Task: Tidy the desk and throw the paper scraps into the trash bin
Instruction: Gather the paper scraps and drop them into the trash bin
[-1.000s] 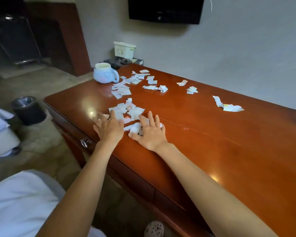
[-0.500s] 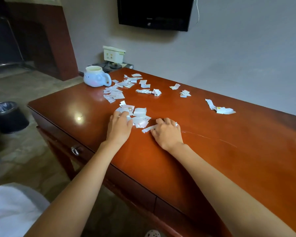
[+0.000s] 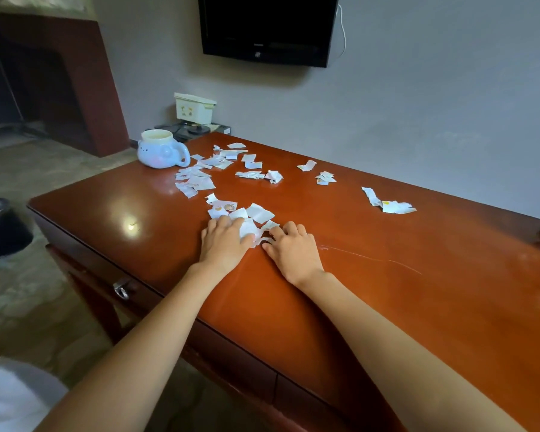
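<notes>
Here's the glossy reddish-brown wooden table, one long top running out toward the wall at twelve o'clock. Down on the floor at nine o'clock, well clear of the table's left end, sits the one round black trash bin, only partly in shot. That's the destination, and it lies on the left hand's side.

Up at eleven o'clock stands a single pale blue ceramic mug with its handle turned to the right, touching nothing I can see.

Now the two hands. The left hand is spread with its fingers laid over the nearest paper, pressing it down, not gripping. The right hand has its knuckles up and fingers bent, with the tips at the edge of the same heap. Whether it has pinched a piece I cannot tell.

The torn white paper scraps: I count seven patches, though the pieces overlap too much for an exact tally. The near heap sits at twelve o'clock, right under the fingertips and between both hands. From there the spill's long axis runs up toward eleven o'clock, through a band beside the mug to a bunch at the back. A crumpled pair lies at twelve. At one o'clock there's a lone scrap and a small cluster. A long strip lies at two, nearer the right hand.
</notes>
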Available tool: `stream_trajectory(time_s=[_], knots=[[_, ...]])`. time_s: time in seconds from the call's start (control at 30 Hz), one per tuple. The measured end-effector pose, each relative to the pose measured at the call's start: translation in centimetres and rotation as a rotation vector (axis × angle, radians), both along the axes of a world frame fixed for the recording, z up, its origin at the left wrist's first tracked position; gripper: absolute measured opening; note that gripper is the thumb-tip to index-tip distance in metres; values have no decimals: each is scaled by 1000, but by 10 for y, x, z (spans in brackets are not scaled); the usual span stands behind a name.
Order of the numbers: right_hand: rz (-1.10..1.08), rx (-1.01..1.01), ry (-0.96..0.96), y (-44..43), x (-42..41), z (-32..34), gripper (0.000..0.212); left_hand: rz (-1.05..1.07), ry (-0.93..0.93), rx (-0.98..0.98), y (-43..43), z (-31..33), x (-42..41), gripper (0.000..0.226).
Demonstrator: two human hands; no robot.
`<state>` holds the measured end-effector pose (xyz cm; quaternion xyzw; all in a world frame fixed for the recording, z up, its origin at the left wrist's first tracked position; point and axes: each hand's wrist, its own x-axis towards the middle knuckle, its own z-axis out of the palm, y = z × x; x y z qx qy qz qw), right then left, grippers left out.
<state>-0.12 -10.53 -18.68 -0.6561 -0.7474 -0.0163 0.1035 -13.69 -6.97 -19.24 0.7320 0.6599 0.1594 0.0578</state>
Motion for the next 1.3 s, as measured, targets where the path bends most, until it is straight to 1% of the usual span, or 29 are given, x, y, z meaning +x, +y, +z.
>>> stream_trajectory(time_s=[0.1,0.17,0.27,0.37,0.5,0.67,0.8,0.87,0.97,1.07,1.17,1.2,1.3], knots=[[25,39,51,-4,8,0,37,-28,-6,28,-4,0,12,50],[13,68,129,-8,14,1,32,-51,-46,54,-7,0,21,49],[-9,79,164,-17,25,2,22,-79,-100,64,-14,0,36,44],[-52,95,219,-29,40,4,17,-76,-246,28,-22,1,50,39],[-198,100,418,-44,69,9,10,-105,-463,-43,-33,9,68,35],[-408,137,701,-64,110,16,5,-97,-559,-51,-55,20,96,28],[-541,187,950,-87,146,28,11,-85,-649,-71,-73,31,120,30],[-617,232,1047,-100,166,34,19,-92,-692,-86,-81,37,134,29],[-702,282,1180,-121,197,40,27,-106,-814,-122,-95,48,164,29],[-768,339,1306,-145,228,41,28,-129,-939,-201,-116,60,201,33],[-806,426,1421,-177,261,38,27,-178,-1066,-355,-145,69,245,34],[-817,459,1456,-190,272,39,26,-203,-1108,-418,-157,72,260,30],[-842,546,1499,-236,307,42,29,-270,-1250,-603,-200,81,309,8]])
